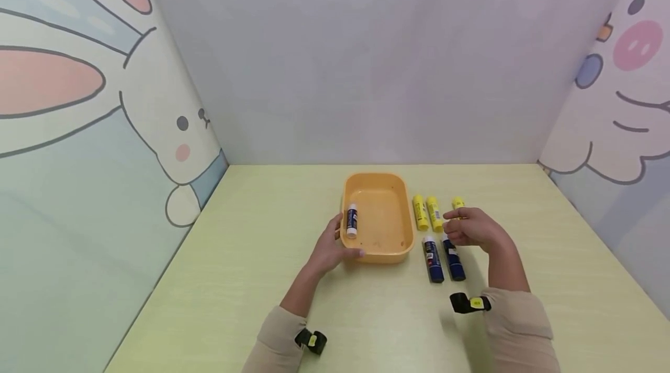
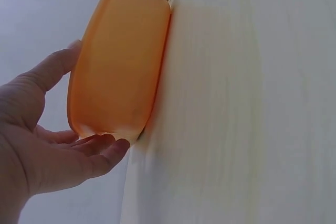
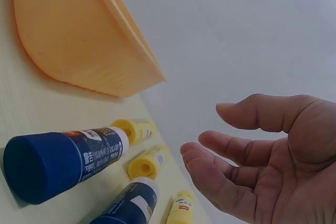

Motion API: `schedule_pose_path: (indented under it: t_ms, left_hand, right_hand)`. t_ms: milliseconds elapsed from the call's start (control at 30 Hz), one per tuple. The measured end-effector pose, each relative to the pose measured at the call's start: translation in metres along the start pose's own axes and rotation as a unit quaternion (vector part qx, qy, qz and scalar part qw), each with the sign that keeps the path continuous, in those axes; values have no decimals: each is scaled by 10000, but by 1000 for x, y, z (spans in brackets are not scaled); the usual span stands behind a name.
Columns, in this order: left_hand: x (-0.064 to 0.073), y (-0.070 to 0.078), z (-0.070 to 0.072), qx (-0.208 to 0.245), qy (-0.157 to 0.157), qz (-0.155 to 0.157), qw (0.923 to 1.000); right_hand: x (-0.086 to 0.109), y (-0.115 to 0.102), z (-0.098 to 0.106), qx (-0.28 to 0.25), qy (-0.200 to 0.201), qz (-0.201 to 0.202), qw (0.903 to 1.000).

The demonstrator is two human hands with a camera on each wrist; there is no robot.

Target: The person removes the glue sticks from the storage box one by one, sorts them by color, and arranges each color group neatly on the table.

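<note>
An orange plastic tray [image 1: 379,257] stands on the table, with one dark blue, white-ended glue stick [image 1: 352,221] inside along its left wall. My left hand [image 1: 331,249] grips the tray's near left corner, the thumb at the near rim and the fingers around the left side. To the right of the tray lie two yellow glue sticks [image 1: 434,213] side by side, and another yellow glue stick [image 1: 458,202] partly covered by my right hand [image 1: 473,227]. Nearer me are two blue glue sticks [image 1: 432,259]. My right hand hovers above them, fingers loosely bent and holding nothing.
The pale yellow table [image 1: 251,280] meets a plain grey wall [image 1: 366,59] at the back. Side walls with cartoon animals [image 1: 173,128] stand at left and right. Black bands [image 1: 312,340] sit around both sleeves.
</note>
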State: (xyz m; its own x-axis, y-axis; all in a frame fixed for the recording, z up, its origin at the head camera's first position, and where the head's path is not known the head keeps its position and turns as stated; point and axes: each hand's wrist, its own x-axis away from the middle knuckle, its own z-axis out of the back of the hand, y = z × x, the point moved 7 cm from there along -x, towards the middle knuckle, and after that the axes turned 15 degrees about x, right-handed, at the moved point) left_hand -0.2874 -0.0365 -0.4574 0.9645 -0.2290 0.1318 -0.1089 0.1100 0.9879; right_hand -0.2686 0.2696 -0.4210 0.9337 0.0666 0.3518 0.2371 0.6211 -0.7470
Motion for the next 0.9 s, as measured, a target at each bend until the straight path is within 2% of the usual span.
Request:
schedule_pose_path:
  t_ms: [300,533,767,900]
  left_hand:
    - [2,6,-1,-85,-122,-198,9997]
    - [2,9,-1,-50,-151,-314,9994]
    - [1,13,-1,-441,-140,-462,9979]
    - [1,11,0,-529,-66,-416,9977]
  right_hand:
    - [-10,-28,-11,166,-189,498,9984]
    - [-25,-40,-19,221,-315,607,9974]
    - [-38,-49,-24,120,-496,807,9954]
    - [-42,-52,-25,227,-485,794,9954]
